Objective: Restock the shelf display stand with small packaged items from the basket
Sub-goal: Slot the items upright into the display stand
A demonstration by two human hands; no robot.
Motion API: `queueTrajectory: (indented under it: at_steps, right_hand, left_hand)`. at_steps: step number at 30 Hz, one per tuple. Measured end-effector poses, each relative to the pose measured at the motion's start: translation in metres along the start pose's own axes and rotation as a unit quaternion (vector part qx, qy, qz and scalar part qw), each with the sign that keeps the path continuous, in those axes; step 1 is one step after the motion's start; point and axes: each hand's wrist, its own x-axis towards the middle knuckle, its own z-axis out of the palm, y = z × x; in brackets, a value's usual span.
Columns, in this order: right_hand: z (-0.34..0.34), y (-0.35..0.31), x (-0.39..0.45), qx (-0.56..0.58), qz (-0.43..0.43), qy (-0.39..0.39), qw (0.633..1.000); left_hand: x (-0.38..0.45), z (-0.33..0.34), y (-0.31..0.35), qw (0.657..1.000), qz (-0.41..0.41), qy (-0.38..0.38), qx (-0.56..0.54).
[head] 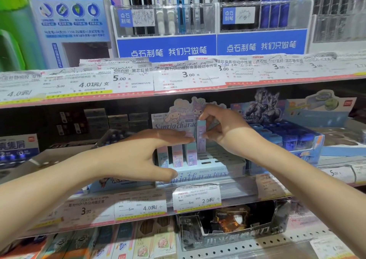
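Observation:
A pastel blue display stand (213,169) with cartoon characters on its back card sits on the middle shelf. Three small pastel boxes (177,155) stand upright in its left slots. My right hand (223,127) pinches another small pastel box (201,137) upright, just right of those three and over the stand's slots. My left hand (142,155) is flat with fingers extended, its fingertips on top of the standing boxes and its thumb at the stand's front left. The basket is out of view.
A blue display box (293,139) of dark items stands right of the stand. Dark boxes (103,122) fill the shelf's left. Price tags (196,198) line the shelf edges. Pen racks (166,18) stand on the shelf above, more packaged goods (227,225) on the one below.

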Motion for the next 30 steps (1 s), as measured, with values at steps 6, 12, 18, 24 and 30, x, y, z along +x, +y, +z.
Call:
queueTrajectory:
  at_steps: [6, 12, 18, 24, 30]
  right_hand:
    - [0.0002, 0.0011, 0.0029, -0.052, -0.011, -0.002, 0.999]
    - [0.0002, 0.0003, 0.0041, -0.026, -0.022, 0.019, 0.999]
    - [0.0000, 0.0055, 0.0088, 0.022, 0.011, -0.008, 1.000]
    - [0.0069, 0.0053, 0.0062, -0.094, 0.004, -0.007, 0.996]
    - [-0.0018, 0.0053, 0.0036, -0.221, -0.041, -0.077, 0.971]
  left_hand:
    - [-0.0001, -0.0007, -0.0001, 1.000, -0.004, -0.004, 0.001]
    - [0.0000, -0.0008, 0.0008, 1.000, -0.003, -0.004, -0.002]
    - [0.0005, -0.0010, 0.0005, 1.000, 0.007, 0.003, 0.006]
    - [0.0003, -0.0015, 0.0002, 1.000, 0.004, -0.006, 0.007]
    - [0.0008, -0.0014, -0.0006, 1.000, 0.006, -0.006, 0.007]
